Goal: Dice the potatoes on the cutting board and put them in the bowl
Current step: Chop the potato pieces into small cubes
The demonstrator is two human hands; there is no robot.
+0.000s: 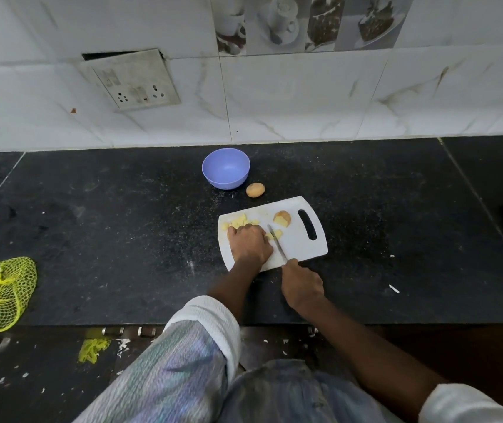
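Right hand (302, 285) grips knife (277, 243) | left hand (250, 244) pins potato pieces (241, 222) | whole potato (255, 189) beside bowl (225, 168)

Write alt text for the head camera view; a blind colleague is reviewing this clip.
A person dices potato on a white cutting board: the left hand steadies the pieces while the right hand holds a knife. A cut potato half lies on the board; a whole potato and an empty purple bowl sit behind it.

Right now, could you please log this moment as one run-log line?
left hand holds potato pieces | right hand grips knife, cutting on board | bowl empty
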